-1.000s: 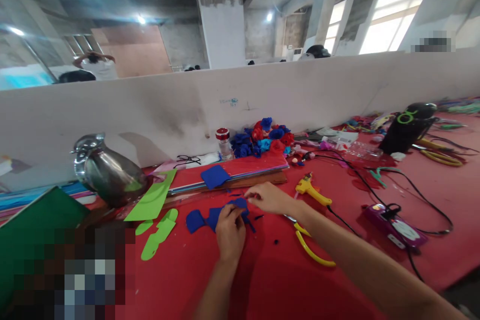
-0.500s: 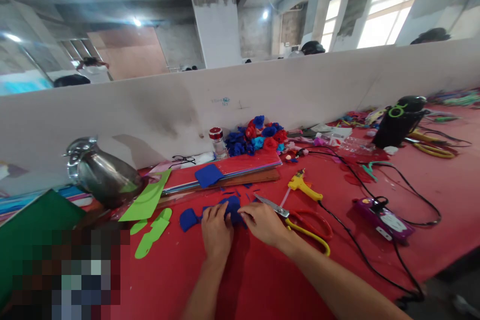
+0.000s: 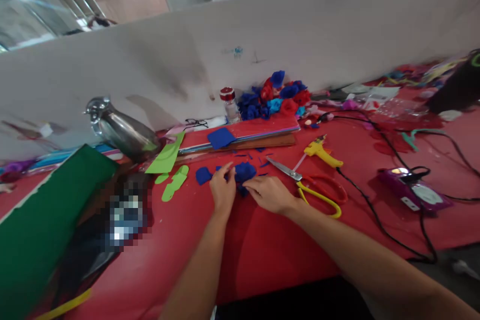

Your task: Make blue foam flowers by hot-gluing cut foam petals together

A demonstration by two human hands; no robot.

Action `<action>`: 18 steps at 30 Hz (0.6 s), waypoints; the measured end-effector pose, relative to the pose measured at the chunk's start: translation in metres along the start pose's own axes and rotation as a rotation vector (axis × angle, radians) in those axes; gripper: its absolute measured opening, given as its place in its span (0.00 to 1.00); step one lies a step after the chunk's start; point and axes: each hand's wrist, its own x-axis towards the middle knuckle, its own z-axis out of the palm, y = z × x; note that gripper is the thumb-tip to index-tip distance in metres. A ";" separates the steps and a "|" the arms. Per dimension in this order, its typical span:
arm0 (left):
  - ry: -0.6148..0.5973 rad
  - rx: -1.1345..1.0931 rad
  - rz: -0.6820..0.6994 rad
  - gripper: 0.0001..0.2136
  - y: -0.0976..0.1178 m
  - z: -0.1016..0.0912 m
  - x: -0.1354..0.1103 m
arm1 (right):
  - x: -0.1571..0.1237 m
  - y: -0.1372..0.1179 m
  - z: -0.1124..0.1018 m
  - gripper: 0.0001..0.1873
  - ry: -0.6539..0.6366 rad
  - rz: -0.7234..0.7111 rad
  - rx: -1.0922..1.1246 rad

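Note:
Several blue pieces, felt or foam by their look, lie on the red table around my hands. My left hand has its fingers curled, with a bit of blue showing between thumb and forefinger. Just to its right is a rounded blue piece. My right hand is closed in a pinch at a small dark-blue piece; its fingertips are partly hidden. Left of my hands lies a loose blue square. Beyond my right hand rest open scissors with red and yellow handles.
A yellow glue gun with a black cord lies behind the scissors, and a purple power strip is at right. Stacked sheets, blue and red flowers, a metal jug and green cut-outs stand or lie around.
The camera has tilted downward and shifted left. My left fingers, which lay flatter over the blue piece, are now raised and curled, uncovering more of it. My right hand stays pinched close by.

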 end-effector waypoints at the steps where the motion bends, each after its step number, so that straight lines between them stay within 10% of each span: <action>1: 0.036 -0.031 -0.026 0.12 0.001 -0.002 0.001 | -0.001 0.000 0.000 0.17 -0.014 -0.009 0.006; 8: 0.397 -0.059 0.067 0.13 0.008 -0.024 0.007 | -0.001 0.005 -0.015 0.16 0.062 0.243 -0.065; 18: 0.457 -0.141 -0.084 0.12 -0.005 -0.034 0.020 | -0.002 -0.002 -0.022 0.16 -0.060 0.337 -0.202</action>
